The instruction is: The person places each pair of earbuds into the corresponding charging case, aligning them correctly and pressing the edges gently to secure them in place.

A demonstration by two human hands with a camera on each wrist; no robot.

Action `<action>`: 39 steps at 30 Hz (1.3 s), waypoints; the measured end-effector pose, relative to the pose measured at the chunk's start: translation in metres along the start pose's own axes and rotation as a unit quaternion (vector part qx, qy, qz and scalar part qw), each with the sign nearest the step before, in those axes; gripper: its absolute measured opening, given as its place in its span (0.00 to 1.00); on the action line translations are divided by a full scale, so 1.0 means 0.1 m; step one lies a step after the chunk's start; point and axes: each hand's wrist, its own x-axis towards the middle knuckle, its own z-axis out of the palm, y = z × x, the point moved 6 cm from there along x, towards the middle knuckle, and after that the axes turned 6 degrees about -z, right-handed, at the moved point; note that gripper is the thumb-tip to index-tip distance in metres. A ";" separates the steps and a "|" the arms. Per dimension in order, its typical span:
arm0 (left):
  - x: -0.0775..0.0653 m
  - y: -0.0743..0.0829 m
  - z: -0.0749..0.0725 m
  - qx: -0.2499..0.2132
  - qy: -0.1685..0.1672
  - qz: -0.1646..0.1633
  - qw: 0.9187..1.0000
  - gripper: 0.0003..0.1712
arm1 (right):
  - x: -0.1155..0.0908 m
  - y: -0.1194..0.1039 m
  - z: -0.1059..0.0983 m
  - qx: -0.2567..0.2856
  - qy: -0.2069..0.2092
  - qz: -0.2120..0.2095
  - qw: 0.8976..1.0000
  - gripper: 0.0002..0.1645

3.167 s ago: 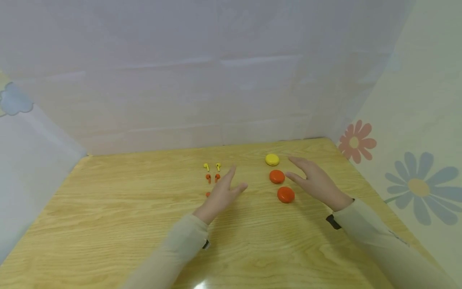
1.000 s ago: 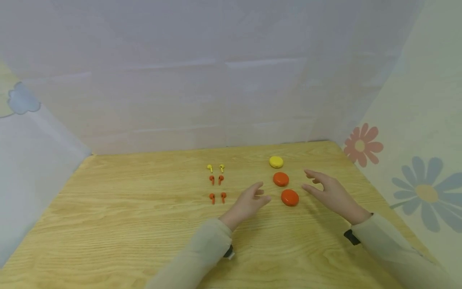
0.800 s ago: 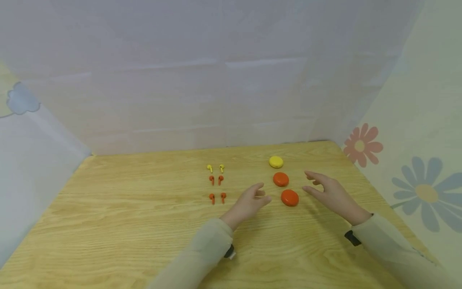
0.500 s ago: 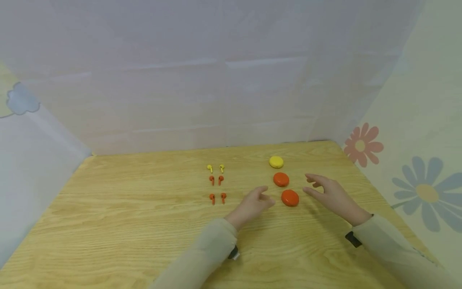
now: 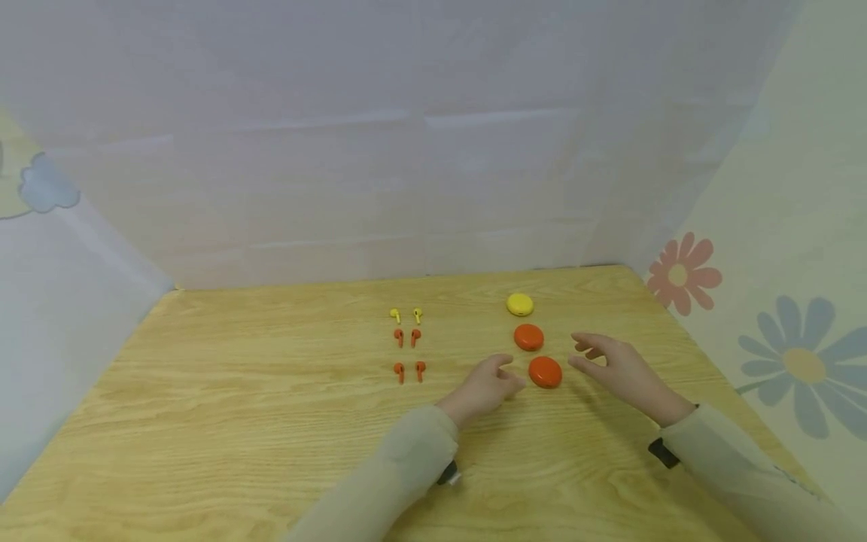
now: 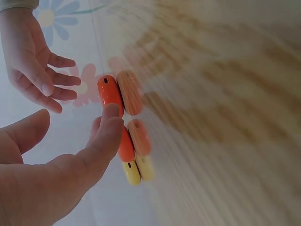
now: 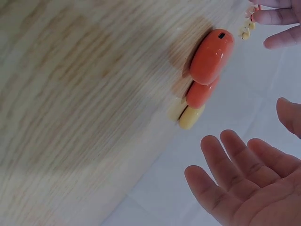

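Note:
Three rounded earbud cases stand in a row on the wooden table: a yellow case [image 5: 520, 304] farthest back, an orange-red case [image 5: 529, 337] in the middle and another orange-red case [image 5: 545, 372] nearest. My left hand [image 5: 484, 388] hovers just left of the nearest case, thumb and fingers parted, holding nothing. On the other side, my right hand [image 5: 623, 376] is held above the table with loosely bent fingers and nothing in them. The right wrist view shows its fingers [image 7: 216, 162] spread apart from the cases.
Left of the cases lie a pair of yellow earbuds [image 5: 396, 316] and two pairs of orange-red earbuds [image 5: 400, 371], in rows. A pale wall sheet [image 5: 339, 188] rises behind the table [image 5: 237, 421]; a flower-printed sheet [image 5: 806, 248] borders the right side.
My left hand has moved right, from beside the earbuds to the nearest orange-red case. The right hand has shifted slightly right and lower in view. Cases and earbuds stay in place.

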 end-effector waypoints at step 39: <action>0.22 -0.09 0.29 -0.189 -0.004 -0.105 0.976 0.28 | 0.02 0.38 0.27 0.285 -0.115 0.118 0.944 0.34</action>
